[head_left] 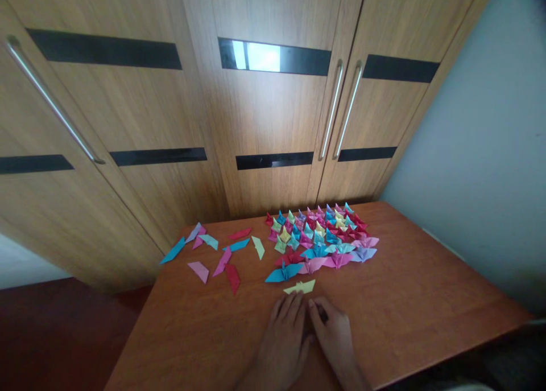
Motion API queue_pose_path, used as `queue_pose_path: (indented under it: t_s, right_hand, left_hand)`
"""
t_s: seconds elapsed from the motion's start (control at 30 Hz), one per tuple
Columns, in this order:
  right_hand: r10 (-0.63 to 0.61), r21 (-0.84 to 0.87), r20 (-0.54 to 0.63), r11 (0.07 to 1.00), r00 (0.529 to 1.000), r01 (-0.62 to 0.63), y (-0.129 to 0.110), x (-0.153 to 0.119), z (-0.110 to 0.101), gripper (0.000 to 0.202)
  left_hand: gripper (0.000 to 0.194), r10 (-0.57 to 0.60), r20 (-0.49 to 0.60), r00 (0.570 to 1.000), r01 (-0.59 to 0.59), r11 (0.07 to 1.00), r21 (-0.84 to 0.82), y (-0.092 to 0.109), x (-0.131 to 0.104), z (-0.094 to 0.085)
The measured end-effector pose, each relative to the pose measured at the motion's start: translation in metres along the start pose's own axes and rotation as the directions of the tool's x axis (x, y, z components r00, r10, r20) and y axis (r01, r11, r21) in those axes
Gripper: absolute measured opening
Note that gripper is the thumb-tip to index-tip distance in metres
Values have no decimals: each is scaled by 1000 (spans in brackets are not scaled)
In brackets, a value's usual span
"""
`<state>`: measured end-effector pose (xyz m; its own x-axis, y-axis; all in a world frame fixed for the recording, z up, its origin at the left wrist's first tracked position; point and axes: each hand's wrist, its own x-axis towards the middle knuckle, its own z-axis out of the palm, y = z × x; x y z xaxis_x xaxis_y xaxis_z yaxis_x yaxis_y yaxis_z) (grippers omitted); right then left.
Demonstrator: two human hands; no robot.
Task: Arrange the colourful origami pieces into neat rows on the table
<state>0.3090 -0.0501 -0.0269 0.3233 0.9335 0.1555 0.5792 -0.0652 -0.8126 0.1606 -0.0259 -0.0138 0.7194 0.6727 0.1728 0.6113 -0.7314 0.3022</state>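
Note:
A pale yellow folded paper piece point(300, 287) lies on the brown table at the fingertips of my left hand point(285, 334). That hand is palm down, its fingers stretched out flat, the tips at the paper's near edge. Just to its right, my right hand point(335, 331) rests on the table with thumb and fingers curled together; anything between them is too small to tell. Beyond the yellow piece sits a blue paper crane point(284, 272), in front of rows of several folded cranes in red, pink, purple, green and blue point(318, 237).
Several flat folded strips lie on the left part of the table point(170, 322), among them a red one point(232, 278), a pink one point(199, 271) and a blue one point(173, 250). Behind the table stands a wooden wardrobe point(273, 118); a grey wall point(478, 152) borders the right.

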Motion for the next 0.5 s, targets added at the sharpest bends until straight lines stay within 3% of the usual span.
queue_pose_path:
  t_s: [0.27,0.5]
  right_hand:
    - [-1,13,8,1000,1000,1,-2,-2,-2,36]
    - [-23,-30,11,999,1000,23,2,0,-1,36]
  left_hand:
    - [66,0,10,1000,0,1000,-20,-2,-1,-5]
    - [52,-99,-88,991,88,989,-123,-3,-5,-6]
